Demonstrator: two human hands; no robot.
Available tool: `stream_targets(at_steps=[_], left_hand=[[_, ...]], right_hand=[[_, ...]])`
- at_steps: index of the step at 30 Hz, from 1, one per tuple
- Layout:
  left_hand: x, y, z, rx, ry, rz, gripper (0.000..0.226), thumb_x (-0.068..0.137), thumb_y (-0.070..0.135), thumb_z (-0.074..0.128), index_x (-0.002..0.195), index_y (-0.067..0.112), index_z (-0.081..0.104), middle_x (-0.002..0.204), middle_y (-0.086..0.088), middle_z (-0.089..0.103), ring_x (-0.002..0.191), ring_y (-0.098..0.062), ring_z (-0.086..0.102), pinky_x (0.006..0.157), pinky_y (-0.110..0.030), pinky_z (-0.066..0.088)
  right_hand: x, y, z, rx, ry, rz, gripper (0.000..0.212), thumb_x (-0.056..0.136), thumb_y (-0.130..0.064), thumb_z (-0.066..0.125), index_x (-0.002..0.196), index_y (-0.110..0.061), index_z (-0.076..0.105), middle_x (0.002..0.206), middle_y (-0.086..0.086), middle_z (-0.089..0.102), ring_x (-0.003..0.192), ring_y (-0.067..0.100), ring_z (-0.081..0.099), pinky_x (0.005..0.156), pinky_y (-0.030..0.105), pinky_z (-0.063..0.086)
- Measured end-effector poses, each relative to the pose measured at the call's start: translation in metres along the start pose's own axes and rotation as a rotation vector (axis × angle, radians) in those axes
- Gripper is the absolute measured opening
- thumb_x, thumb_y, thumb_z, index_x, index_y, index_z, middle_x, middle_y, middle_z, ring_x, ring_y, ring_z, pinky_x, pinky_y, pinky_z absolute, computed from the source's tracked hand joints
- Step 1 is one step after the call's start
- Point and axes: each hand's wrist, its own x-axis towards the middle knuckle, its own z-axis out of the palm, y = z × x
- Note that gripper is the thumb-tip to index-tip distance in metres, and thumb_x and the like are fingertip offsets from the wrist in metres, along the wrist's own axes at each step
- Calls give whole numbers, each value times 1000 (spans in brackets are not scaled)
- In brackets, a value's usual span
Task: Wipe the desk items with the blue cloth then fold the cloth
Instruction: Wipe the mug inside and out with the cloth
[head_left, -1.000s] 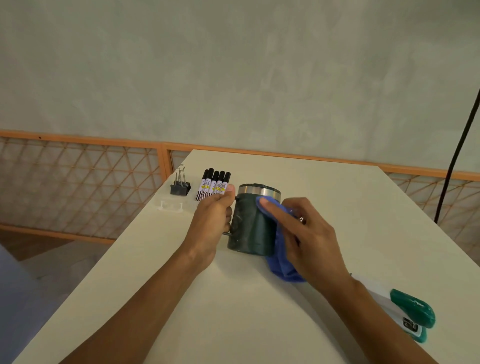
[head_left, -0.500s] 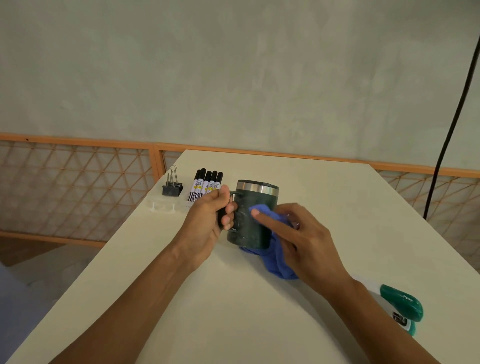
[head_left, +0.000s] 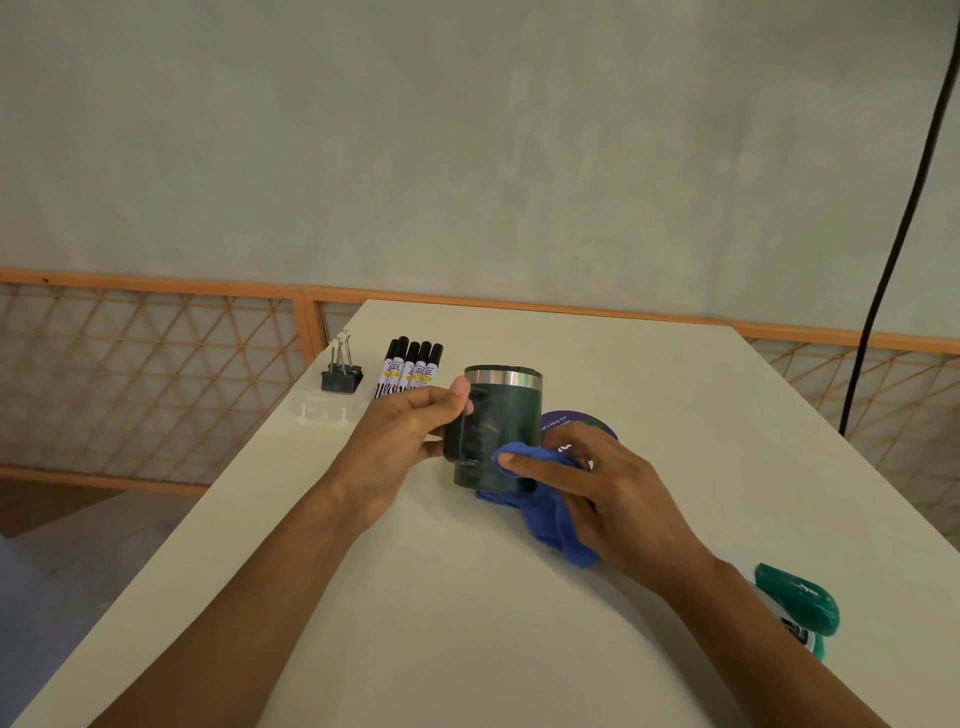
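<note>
Your left hand (head_left: 410, 431) grips the stiff, likely slick mug (head_left: 496, 431) by its handle while your right hand (head_left: 602, 499) presses the soft blue cloth (head_left: 550, 519) low against its near side.

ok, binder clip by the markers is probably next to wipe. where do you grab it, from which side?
Judging from its pose, take the binder clip by its black body, pinching the two sloped faces from above. It sits base down with the wire handles standing straight up, so the body is the wide, stable part. Come from its left or front: the markers lie close on its right and the small clear case sits just in front.
</note>
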Motion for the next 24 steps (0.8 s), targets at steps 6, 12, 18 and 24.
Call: stream_targets(at_steps=[6, 12, 18, 24], left_hand=[[1, -2, -6, 194, -118, 64, 52, 104, 51, 57, 112, 2, 71, 107, -9, 76, 98, -20, 72, 97, -48, 62], [1, -3, -7, 285, -142, 132, 41, 110, 42, 50, 113, 9, 74, 108, -11, 77, 89, -11, 71, 76, -27, 58], [2, -5, -6, 278, -92, 165, 39, 111, 40, 52, 105, 11, 77, 99, -11, 76, 85, -15, 71, 71, -27, 57], [4, -7, -2, 294, -97, 202, 44, 111, 41, 53, 100, 2, 71, 95, -19, 72, 79, -18, 66, 70, -29, 57]], right_hand=[[18, -2, -3, 140, 132, 214, 40, 115, -35, 41, 151, -46, 55, 125, -12, 56, 98, 13, 61, 81, 20, 49], [28, -7, 2, 65, 186, 199, 46, 111, -26, 46, 155, -39, 53, 130, -9, 54, 92, 3, 50, 79, 13, 44], [7, 1, 1, -15, -4, -48, 54, 104, -9, 52, 149, -37, 60, 127, -2, 59, 98, 18, 57, 71, 34, 53], [23, -4, -7, -57, 119, 123, 47, 112, -33, 32, 150, -38, 59, 128, -3, 59, 102, 16, 57, 77, 31, 55]])
